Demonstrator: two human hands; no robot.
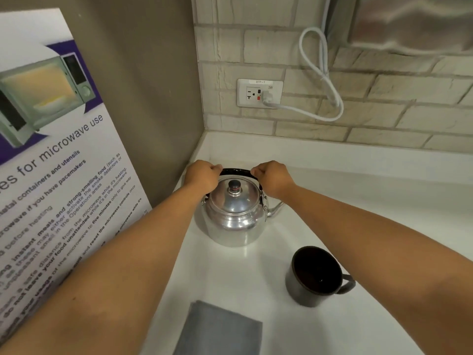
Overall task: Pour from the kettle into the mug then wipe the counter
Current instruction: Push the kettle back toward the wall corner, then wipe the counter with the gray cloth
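A shiny metal kettle with a black knob on its lid stands on the white counter, spout pointing right. Its black handle is tipped toward the back wall. My left hand grips the handle's left end and my right hand grips its right end. A dark mug stands upright to the front right of the kettle, handle to the right, its inside dark. A folded grey cloth lies flat at the front edge, below the kettle.
A microwave-use poster leans against the left wall. A wall socket with a white cord plugged in is on the brick backsplash. A steel appliance hangs at top right.
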